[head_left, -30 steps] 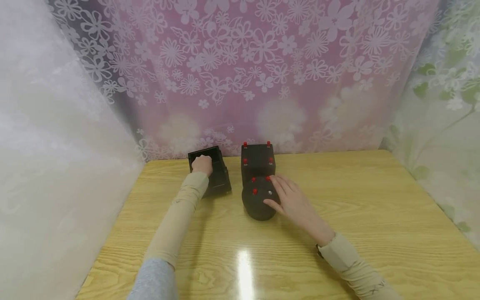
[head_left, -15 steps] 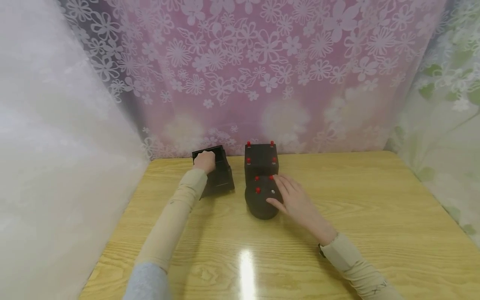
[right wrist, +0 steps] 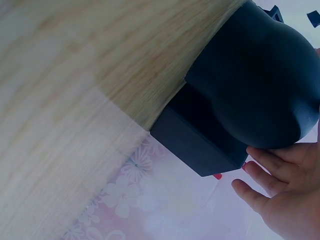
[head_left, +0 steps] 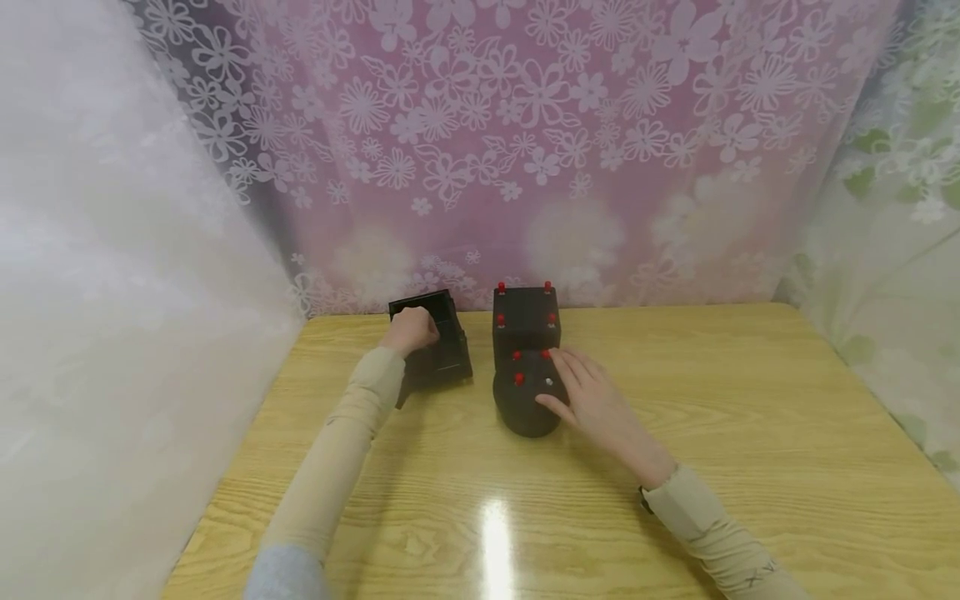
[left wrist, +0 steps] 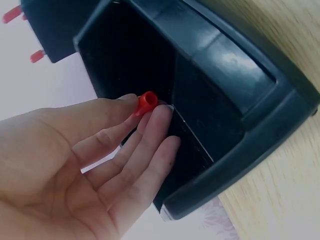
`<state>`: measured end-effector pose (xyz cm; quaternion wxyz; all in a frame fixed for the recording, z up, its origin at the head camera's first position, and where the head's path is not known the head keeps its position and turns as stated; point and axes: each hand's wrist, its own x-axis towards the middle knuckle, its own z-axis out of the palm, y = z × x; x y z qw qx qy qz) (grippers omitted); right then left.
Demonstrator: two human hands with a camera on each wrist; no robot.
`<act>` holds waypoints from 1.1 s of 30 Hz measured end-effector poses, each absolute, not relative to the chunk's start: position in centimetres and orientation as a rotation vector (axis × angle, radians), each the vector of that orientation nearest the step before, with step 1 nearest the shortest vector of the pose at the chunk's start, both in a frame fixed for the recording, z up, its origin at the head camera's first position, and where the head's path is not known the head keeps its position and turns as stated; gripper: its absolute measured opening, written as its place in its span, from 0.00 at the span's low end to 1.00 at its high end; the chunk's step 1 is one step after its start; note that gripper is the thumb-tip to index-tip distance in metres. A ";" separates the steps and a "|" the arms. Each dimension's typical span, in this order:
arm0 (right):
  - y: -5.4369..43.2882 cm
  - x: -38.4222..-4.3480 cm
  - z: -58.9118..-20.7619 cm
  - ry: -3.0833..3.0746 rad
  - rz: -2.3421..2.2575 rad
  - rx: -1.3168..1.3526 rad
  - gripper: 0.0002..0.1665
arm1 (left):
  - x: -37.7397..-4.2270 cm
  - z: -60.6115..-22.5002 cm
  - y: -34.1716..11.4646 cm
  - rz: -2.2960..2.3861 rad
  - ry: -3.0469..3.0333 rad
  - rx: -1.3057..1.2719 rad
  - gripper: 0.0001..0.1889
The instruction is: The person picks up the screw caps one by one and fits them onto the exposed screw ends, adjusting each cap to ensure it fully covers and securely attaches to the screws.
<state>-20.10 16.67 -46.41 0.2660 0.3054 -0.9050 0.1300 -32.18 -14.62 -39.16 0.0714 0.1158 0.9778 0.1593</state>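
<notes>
My left hand (head_left: 411, 330) is at a black plastic bin (head_left: 452, 358) on the left of the table. In the left wrist view, its thumb and fingertips pinch a small hollow red cap (left wrist: 146, 103) at the bin's opening. To the right stands a black block with a square rear part (head_left: 527, 310) and a lower rounded front part (head_left: 528, 412). Red caps (head_left: 519, 379) stand up from both parts; one bare pale post (head_left: 549, 382) shows on the rounded part. My right hand (head_left: 600, 412) rests on that part's right side, fingers extended, as the right wrist view also shows.
The wooden table (head_left: 675, 533) carries the bin and the block near its back edge. Behind hangs a pink flowered curtain (head_left: 480, 167). Pale sheets hang on the left (head_left: 150, 292) and right (head_left: 900, 292) sides.
My left hand has turned and shifted slightly toward the bin's near side, its fingertips now showing. The right hand keeps its hold against the block. The whole head view has drifted slightly.
</notes>
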 end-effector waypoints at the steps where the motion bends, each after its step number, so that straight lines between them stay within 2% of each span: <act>1: 16.7 -20.1 -46.4 -2.447 0.350 0.823 0.55 | -32.1 -39.1 -14.7 0.504 2.927 0.344 0.11; 18: 16.7 -20.1 -46.4 -2.456 0.330 0.829 0.55 | -29.5 -38.3 -15.4 0.868 2.743 0.310 0.10; 33: 16.8 -20.0 -46.3 -2.471 0.329 0.830 0.51 | -27.1 -39.2 -14.1 1.238 2.605 0.408 0.11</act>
